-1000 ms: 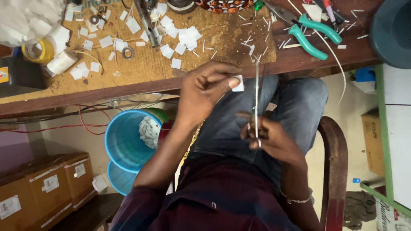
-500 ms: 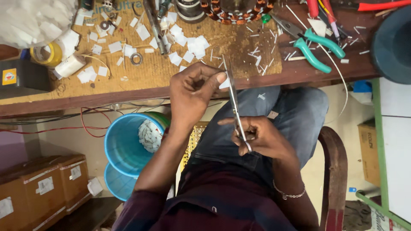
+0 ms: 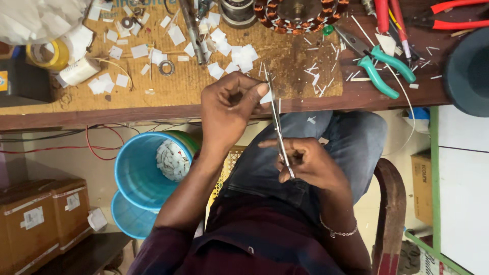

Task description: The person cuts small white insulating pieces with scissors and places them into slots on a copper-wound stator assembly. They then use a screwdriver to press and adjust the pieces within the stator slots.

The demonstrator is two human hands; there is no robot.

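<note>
My left hand [image 3: 229,109] pinches a small white paper piece [image 3: 266,97] between thumb and fingers, just above the front edge of the wooden bench [image 3: 305,104]. Thin steel scissors [image 3: 277,127] are gripped in my right hand [image 3: 308,163] over my lap, with the blades pointing up and their tips meeting the paper piece. Many cut white paper squares [image 3: 234,53] lie scattered on the brown board on the bench.
A copper-wound motor stator [image 3: 295,12] sits at the bench's far edge. Green-handled pliers [image 3: 379,63], red-handled tools [image 3: 448,15], a tape roll [image 3: 48,53] and a dark round object [image 3: 468,71] lie around. A blue bucket [image 3: 137,173] with paper scraps stands under the bench, cardboard boxes [image 3: 41,219] at left.
Both hands have shifted slightly left and toward the bench edge. The scissors tilted and their tips now meet the paper piece in my left hand.
</note>
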